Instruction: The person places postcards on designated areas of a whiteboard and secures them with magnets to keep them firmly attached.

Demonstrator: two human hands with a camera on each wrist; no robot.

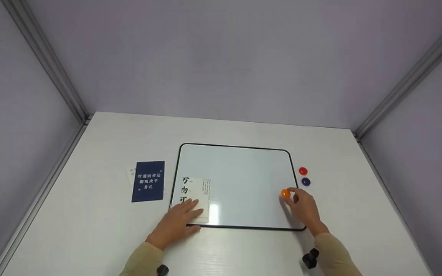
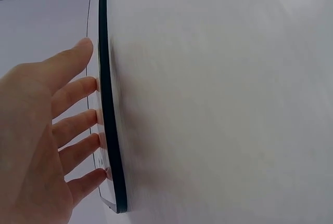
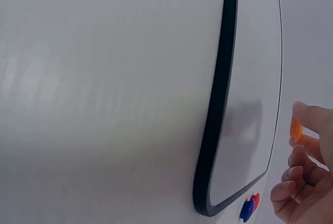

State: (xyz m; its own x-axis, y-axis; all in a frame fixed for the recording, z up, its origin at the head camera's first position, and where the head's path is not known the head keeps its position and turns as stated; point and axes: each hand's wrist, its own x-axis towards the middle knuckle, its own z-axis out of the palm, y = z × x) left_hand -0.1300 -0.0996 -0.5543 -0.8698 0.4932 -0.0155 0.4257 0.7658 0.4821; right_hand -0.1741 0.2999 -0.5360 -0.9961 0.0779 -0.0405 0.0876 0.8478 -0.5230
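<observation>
Fingers of a person's left hand spread over the lower part of a printed card, while the thumb and fingers of the right hand pinch a small orange disc. Around them stretches a white table. At its centre lies a rectangular, glossy whiteboard with a thin black rim and rounded corners. The card under the left hand, a cream paper rectangle bearing black characters, sits at the board's 8 o'clock. Off the board's 9 o'clock, a navy-blue paper card with white lettering overlaps a pale printed card. The glossy, round orange disc is held clear of the surface, just inside the 3 o'clock edge. Beyond that edge, a round red disc and a round dark-blue disc rest close together on the table, the red toward 12 o'clock of the blue.
</observation>
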